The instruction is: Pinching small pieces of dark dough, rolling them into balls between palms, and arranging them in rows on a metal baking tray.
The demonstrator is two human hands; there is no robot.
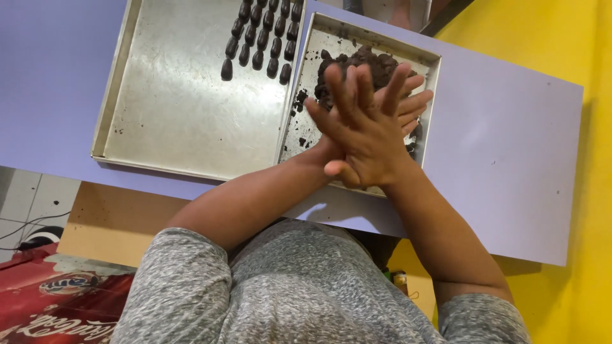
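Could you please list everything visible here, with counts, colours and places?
Large tray: one, silver metal, left on the table.
Shaped pieces: about eighteen, dark brown, in rows at the large tray's top right.
Small tray: one, silver metal, beside the large tray.
Dough lump: one, dark brown, in the small tray.
Table: one, pale purple, under both trays.
Right hand: on top, palms pressed together over the small tray.
Left hand: underneath, fingers showing.

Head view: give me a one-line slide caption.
Both hands pressed palm to palm above a small tray of dark dough, beside a large tray holding rows of shaped pieces.
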